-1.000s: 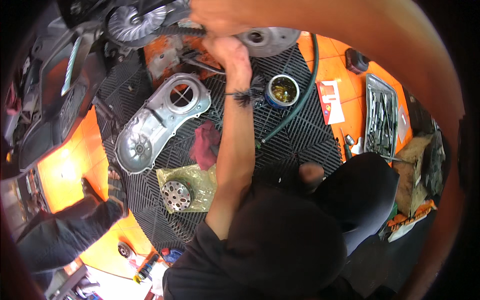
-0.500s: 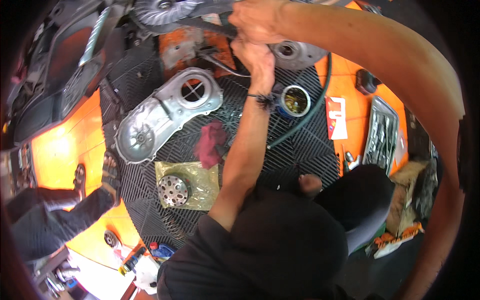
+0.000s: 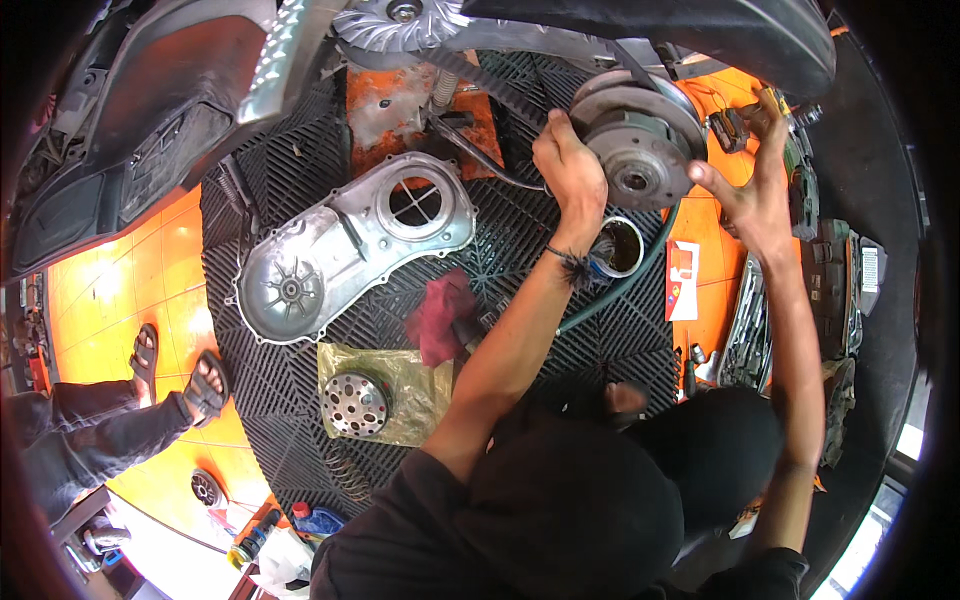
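Note:
Near the top right, the grey metal clutch pulley assembly (image 3: 640, 165) sits tilted on the scooter, round plate facing me. A dark drive belt (image 3: 490, 85) runs toward it from the finned fan pulley (image 3: 400, 20). My left hand (image 3: 575, 170) is closed at the pulley's left edge, its fingers partly hidden behind the rim. To the right of the pulley, my right hand (image 3: 750, 195) is open, fingers spread upward and thumb close to the plate. Below my left wrist stands an open can (image 3: 620, 248). The silver crankcase cover (image 3: 335, 255) lies left of my left arm.
On the black ribbed mat (image 3: 270, 390) are a dark red rag (image 3: 440, 315) and a perforated clutch bell (image 3: 355, 404) on yellowish plastic. A green hose (image 3: 610, 305) curves past the can. Tool trays (image 3: 745, 320) line the right; another person's sandalled feet (image 3: 205, 385) are left.
My hands were together over the belt and pulley; now they are apart. The right hand has moved right and opened. The view has shifted, showing more of the scooter and the whole pulley.

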Action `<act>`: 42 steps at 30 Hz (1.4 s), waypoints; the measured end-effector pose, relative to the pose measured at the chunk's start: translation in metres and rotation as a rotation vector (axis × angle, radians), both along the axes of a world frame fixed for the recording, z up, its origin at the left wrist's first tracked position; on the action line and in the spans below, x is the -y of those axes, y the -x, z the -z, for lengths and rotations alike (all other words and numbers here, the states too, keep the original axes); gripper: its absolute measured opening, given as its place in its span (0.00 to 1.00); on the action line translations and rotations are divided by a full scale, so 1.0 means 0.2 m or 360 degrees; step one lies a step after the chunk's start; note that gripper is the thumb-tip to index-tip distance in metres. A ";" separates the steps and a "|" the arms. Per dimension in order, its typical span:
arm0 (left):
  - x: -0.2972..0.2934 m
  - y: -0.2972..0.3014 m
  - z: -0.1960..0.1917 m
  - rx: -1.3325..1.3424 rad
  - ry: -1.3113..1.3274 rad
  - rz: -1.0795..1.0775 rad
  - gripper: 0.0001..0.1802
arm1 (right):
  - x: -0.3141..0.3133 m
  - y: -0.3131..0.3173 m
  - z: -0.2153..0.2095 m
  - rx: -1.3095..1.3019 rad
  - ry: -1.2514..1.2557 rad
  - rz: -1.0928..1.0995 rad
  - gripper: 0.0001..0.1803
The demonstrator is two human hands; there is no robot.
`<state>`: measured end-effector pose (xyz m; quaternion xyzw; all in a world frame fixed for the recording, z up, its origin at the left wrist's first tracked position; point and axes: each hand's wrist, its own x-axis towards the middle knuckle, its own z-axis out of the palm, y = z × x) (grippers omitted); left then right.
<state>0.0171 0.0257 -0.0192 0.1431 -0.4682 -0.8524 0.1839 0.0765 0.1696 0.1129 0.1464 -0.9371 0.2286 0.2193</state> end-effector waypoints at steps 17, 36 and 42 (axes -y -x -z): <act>0.27 0.08 -0.01 -0.0197 0.0489 0.0101 0.26 | 0.06 -0.02 0.11 0.0061 0.0237 0.0181 0.60; -0.18 0.28 -0.23 -0.0046 -0.0881 0.1016 0.25 | -0.35 0.32 0.15 -0.0284 -0.0031 -0.0076 0.56; -0.20 0.29 -0.32 0.0052 -0.0789 0.0956 0.22 | -0.32 0.27 0.25 -0.0394 0.0562 0.0030 0.54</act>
